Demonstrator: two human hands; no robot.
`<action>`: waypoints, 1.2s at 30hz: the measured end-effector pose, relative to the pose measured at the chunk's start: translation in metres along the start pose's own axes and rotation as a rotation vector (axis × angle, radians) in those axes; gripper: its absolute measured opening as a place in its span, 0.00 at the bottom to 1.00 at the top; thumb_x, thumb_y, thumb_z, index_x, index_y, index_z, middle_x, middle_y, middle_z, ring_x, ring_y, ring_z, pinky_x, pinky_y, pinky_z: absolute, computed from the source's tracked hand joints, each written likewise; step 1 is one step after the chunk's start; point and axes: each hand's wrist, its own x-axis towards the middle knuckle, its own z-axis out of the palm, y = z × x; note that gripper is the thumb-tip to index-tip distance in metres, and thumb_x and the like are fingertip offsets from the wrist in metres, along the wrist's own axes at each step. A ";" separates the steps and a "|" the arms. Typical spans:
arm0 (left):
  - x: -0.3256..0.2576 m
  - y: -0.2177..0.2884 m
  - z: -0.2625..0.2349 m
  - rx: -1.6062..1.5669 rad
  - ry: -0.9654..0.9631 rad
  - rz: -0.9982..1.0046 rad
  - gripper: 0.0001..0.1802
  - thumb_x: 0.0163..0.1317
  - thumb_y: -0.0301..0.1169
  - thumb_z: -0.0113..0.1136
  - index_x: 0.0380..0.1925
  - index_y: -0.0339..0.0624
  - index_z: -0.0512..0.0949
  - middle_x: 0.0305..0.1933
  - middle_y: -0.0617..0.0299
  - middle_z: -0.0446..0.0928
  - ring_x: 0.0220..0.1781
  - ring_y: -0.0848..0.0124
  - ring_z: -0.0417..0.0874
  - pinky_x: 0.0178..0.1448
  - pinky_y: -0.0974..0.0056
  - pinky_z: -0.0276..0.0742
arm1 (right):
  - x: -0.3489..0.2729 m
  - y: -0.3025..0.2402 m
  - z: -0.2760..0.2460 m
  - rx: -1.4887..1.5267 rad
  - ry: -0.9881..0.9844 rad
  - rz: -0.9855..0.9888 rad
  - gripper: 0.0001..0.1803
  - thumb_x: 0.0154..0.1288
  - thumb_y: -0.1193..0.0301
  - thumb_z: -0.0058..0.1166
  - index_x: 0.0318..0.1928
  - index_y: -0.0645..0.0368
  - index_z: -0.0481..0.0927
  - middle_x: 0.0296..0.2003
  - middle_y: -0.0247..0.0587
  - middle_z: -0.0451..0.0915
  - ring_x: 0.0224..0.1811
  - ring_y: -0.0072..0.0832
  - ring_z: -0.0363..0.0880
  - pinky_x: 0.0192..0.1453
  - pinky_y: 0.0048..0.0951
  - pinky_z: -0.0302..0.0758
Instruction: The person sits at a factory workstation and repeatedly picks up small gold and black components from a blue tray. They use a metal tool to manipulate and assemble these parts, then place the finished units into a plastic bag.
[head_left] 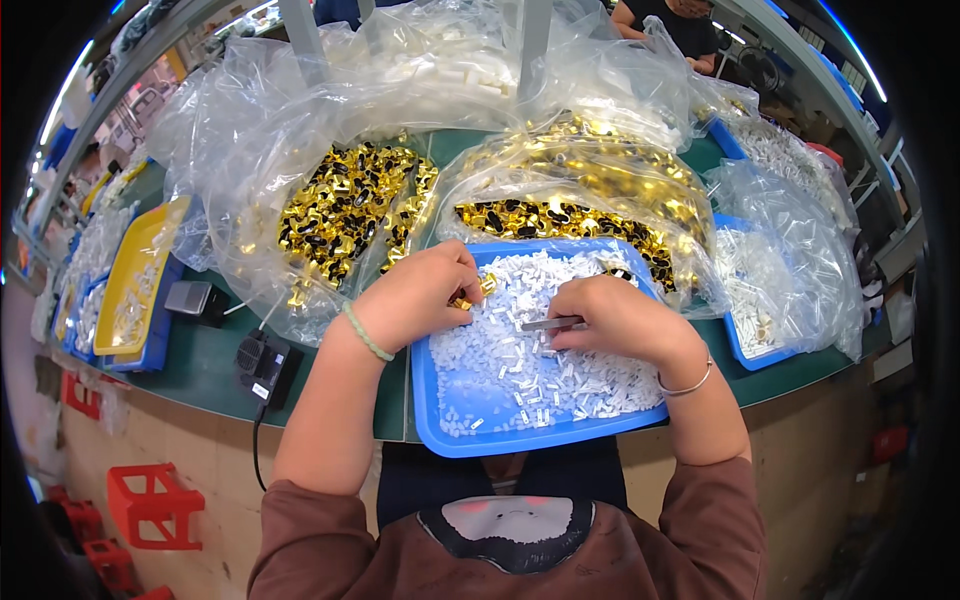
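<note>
Two hands' fingers pinch: left (420, 295) shiny gold piece (487, 284), right (615, 318) slim metal tweezers (550, 323).

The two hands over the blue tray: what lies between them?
In the head view, small white parts lie between the left hand and the right hand, inside the blue tray.

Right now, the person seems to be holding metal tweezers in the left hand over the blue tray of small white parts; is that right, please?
Not quite: the metal tweezers are in the right hand, not the left. The left hand pinches a small gold piece. The head view shows both over the blue tray of small white parts.
</note>
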 end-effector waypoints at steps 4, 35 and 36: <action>0.002 -0.002 0.001 0.037 0.048 0.068 0.12 0.48 0.21 0.66 0.36 0.38 0.82 0.40 0.58 0.77 0.40 0.65 0.80 0.46 0.64 0.77 | -0.002 0.011 0.004 -0.079 0.071 -0.053 0.10 0.50 0.72 0.66 0.33 0.63 0.81 0.29 0.47 0.79 0.33 0.44 0.78 0.38 0.38 0.74; 0.030 0.023 0.037 -1.205 0.253 0.064 0.22 0.60 0.20 0.63 0.55 0.34 0.73 0.55 0.56 0.78 0.57 0.71 0.78 0.62 0.66 0.75 | 0.008 0.003 -0.003 0.966 0.395 0.153 0.10 0.65 0.68 0.61 0.43 0.59 0.81 0.24 0.18 0.71 0.24 0.07 0.61 0.27 0.14 0.57; 0.030 0.023 0.037 -1.210 0.253 0.067 0.22 0.60 0.20 0.63 0.55 0.35 0.73 0.54 0.57 0.78 0.56 0.71 0.78 0.62 0.66 0.75 | 0.008 0.004 -0.004 0.965 0.391 0.144 0.10 0.65 0.67 0.61 0.43 0.58 0.81 0.24 0.18 0.71 0.24 0.07 0.61 0.26 0.14 0.57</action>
